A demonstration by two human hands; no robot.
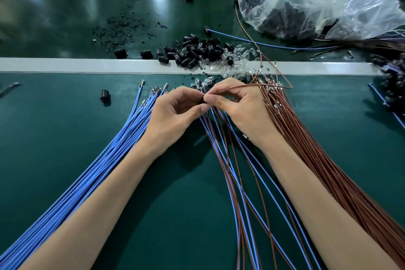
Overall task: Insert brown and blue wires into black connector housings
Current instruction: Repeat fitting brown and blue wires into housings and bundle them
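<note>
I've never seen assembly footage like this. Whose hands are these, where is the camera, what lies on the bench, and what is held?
No machine here: a person works bare-handed, filmed by one camera on their head looking down. On the green mat lie a blue wire bundle at the left, a brown wire bundle at the right, and mixed wires between the arms. Farther back sit a pile of black housings and a clear plastic bag. The right hand pinches a brown wire; the left hand pinches a small dark part, apparently a black housing.
</note>
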